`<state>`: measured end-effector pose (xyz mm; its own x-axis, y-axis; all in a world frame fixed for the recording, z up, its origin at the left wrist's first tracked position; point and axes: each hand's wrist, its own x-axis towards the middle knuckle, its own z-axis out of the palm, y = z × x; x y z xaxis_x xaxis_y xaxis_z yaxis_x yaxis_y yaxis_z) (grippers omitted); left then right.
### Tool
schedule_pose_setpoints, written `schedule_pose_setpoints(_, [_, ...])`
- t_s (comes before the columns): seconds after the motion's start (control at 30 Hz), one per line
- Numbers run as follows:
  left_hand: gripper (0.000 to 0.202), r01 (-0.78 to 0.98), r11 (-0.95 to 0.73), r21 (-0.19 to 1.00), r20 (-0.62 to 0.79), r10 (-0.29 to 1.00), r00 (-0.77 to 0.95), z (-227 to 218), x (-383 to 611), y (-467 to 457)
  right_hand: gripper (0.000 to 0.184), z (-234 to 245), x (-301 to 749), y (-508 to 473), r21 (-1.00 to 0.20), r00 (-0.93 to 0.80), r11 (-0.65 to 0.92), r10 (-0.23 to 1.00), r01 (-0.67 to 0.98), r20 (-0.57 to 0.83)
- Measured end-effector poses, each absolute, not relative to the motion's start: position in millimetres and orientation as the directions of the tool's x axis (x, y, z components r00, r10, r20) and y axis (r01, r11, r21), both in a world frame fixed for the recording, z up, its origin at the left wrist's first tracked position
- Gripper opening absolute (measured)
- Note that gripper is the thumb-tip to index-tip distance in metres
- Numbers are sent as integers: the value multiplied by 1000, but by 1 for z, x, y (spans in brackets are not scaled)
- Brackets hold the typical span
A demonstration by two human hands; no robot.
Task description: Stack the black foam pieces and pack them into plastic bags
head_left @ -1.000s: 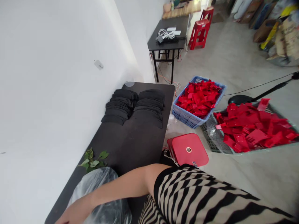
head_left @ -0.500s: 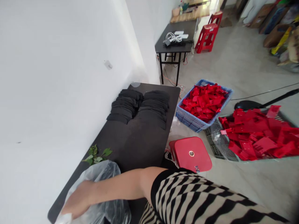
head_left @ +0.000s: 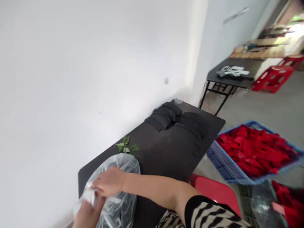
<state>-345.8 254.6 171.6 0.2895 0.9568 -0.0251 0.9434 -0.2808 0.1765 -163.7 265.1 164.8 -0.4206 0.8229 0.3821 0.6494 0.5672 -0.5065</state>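
So the right hand [head_left: 109, 182] comes across from the striped sleeve [head_left: 209, 212] and the left hand [head_left: 87, 216] sits just below it. Both are clenched on a gathered bit of a clear plastic bag [head_left: 117, 202], pinching it right between them. The bag's sitting on the black bench [head_left: 163, 160] directly under the hands, with something dark inside, can't really tell what. Just past the hands there's a little sprig of green leaves [head_left: 125, 145] on the bench, touching the bag or nearly, and further along are stacks of folded black cloth [head_left: 163, 116]. Off to the right of the hands is a red stool [head_left: 213, 190], and beyond that a blue plastic basket [head_left: 225, 164] piled with flat red pieces [head_left: 254, 150].
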Motion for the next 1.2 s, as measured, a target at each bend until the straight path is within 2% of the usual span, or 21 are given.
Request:
schedule_pose_setpoints(0.07, [38,923,-291,252,-135,934,331,171,-345,270,24,161,-156,253,-511,-361,554,827,658,431])
schedule_pose_setpoints(0.13, [36,886,-352,301,-161,897,411,171,-349,279,26,153,-140,241,-554,-323,535,839,638,439])
schedule_pose_setpoints(0.2, [36,872,-408,269,-151,877,457,172,-355,279,28,143,-120,228,-612,-306,506,860,608,408])
schedule_pose_setpoints(0.27, [36,878,-438,190,-151,871,467,176,-359,270,27,129,-98,216,-682,-238,421,906,598,350])
schedule_pose_setpoints(0.33, [33,869,-453,198,-184,854,487,182,-358,259,29,111,-77,208,-745,-187,343,939,572,289])
schedule_pose_setpoints(0.43, [36,878,-272,395,-307,861,405,194,-351,255,31,76,-50,203,-818,-136,224,974,530,179])
schedule_pose_setpoints(0.5, [40,874,-138,466,-347,880,324,202,-349,260,29,54,-34,200,-843,-143,161,985,514,101])
schedule_pose_setpoints(0.6, [37,846,-60,530,-327,906,270,217,-353,269,25,27,-17,192,-850,-177,93,984,518,0])
schedule_pose_setpoints(0.8, [29,733,-71,676,-248,915,317,251,-371,266,28,-12,-2,174,-850,-243,-31,952,526,-185])
schedule_pose_setpoints(1.07, [30,667,-24,744,-127,976,177,300,-394,228,33,-38,2,168,-849,-330,-190,862,493,-385])
schedule_pose_setpoints(1.2, [28,669,9,743,-65,996,59,342,-412,179,36,-40,4,169,-807,-368,-184,818,560,-442])
